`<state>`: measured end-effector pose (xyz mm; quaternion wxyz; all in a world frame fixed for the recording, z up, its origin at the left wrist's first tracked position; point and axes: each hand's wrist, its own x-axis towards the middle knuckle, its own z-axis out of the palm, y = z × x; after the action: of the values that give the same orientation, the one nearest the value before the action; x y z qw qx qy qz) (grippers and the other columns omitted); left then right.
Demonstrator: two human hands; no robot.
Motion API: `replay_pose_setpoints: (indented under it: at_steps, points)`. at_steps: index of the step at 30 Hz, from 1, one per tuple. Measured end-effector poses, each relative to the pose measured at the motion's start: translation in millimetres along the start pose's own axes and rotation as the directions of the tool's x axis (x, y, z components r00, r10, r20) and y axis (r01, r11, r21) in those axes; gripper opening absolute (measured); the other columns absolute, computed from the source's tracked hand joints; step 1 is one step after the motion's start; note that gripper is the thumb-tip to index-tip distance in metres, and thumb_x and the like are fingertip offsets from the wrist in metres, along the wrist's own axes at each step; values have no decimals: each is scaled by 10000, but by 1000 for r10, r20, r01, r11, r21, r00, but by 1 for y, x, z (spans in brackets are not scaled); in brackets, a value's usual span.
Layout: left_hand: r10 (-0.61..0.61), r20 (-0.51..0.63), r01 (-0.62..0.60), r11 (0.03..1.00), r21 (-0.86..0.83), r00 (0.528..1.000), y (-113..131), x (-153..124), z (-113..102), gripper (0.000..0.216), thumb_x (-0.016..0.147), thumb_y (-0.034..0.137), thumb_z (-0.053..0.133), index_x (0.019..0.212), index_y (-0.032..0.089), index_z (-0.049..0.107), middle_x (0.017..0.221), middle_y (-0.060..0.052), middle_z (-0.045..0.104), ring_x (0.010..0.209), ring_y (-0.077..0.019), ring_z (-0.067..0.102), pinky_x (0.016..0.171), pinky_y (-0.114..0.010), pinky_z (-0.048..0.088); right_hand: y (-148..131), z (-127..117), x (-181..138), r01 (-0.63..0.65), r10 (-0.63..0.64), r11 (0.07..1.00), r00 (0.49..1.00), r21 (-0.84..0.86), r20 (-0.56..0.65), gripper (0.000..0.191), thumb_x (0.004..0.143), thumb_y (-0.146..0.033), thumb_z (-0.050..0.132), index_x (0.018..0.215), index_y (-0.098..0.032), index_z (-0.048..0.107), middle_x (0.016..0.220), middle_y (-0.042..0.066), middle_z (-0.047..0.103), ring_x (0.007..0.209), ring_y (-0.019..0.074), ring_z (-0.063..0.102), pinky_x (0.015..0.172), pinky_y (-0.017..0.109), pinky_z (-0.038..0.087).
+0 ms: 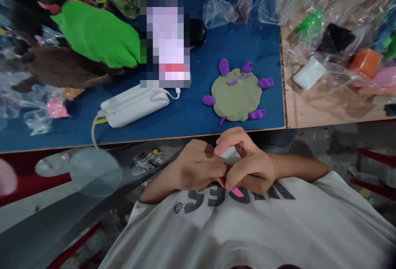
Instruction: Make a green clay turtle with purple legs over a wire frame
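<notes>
My left hand (pixel 201 166) and my right hand (pixel 255 163) meet in front of my shirt, just below the table edge. Both have curled fingers pressed together. A small flat pink piece (pixel 237 192) sticks out below the pinched fingers of my right hand. Something white (pixel 229 152) shows between the hands; its kind is hidden. What my left fingers grip is covered. Beyond them on the blue table lies a flat olive-green clay disc (pixel 236 97) with wavy edges. Several purple clay pieces (pixel 223 67) sit around its rim, and thin purple bits lie on top.
A white power bank (pixel 134 104) with a cable lies left of the disc, beside a blurred-out phone-like object (pixel 168 42). Large green (pixel 99 34) and brown (pixel 68 67) clay shapes are at left. Wrapped coloured clay blocks (pixel 309 73) and plastic bags cover the wooden board at right.
</notes>
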<state>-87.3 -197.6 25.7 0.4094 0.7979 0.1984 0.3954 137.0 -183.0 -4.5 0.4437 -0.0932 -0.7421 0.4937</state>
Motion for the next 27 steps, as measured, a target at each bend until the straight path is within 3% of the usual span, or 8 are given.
replay_pose_setpoints:
  at_steps: [3,6,9,12,16,18,22,27]
  points:
    - [-108,81,97,986,136,991,11,1,-11,141,1096,220,612,1001,289,690,805,18,803,624,-179,713,624,-386,487,0,-7,2,45,-46,992,999,-115,-9,334,890,-143,707,1135,-358,777,1475,77,591,1313,300,628,1081,513,611]
    - [-136,8,124,926,356,991,12,-1,-21,46,1071,252,679,1043,280,703,854,2,830,701,-191,759,675,-371,513,-5,-26,3,85,-136,919,985,-385,-108,404,821,-115,723,1139,-360,775,1421,58,623,1188,283,694,952,482,669]
    - [-115,-116,163,730,664,987,-2,-7,-39,121,1026,236,758,1146,249,753,931,-14,857,775,-182,791,741,-319,549,-6,-63,-4,16,-209,749,955,-662,-213,442,751,-100,750,1104,-363,781,1318,38,655,1013,256,744,817,454,671]
    - [-245,-78,197,508,839,966,-22,-14,-63,333,1076,292,692,1406,266,731,970,-27,860,760,-186,779,698,-320,503,4,-101,-14,-73,-339,577,885,-814,-319,441,735,-199,799,1146,-354,832,1179,71,716,869,268,739,678,446,590]
    - [-376,22,153,427,891,926,-39,-19,-84,409,1111,305,622,1513,255,676,968,-53,845,849,-218,790,749,-347,515,20,-118,-19,-262,-343,697,696,-668,-631,271,812,-397,826,1061,-318,896,1039,136,743,1010,369,710,795,547,536]
    - [-396,46,140,427,893,917,-41,-16,-88,330,1116,303,605,1419,250,725,1028,-66,848,890,-223,794,774,-352,534,24,-116,-17,-313,-271,757,649,-574,-711,276,846,-478,817,1049,-306,893,1049,158,743,1091,399,685,792,557,525]
    - [-442,79,87,343,935,893,-38,-6,-94,249,1122,293,572,1254,216,769,1151,-84,838,897,-227,781,747,-355,519,26,-114,-14,-399,-85,797,670,-454,-738,341,869,-528,809,1134,-318,845,1229,161,721,931,303,685,673,472,515]
    - [-500,124,72,354,933,857,-35,4,-104,337,1137,281,513,1374,277,753,1156,-91,819,879,-233,749,717,-371,454,30,-115,-18,-411,-2,820,695,-400,-719,409,865,-555,797,1221,-353,790,1304,142,686,946,288,677,726,474,554]
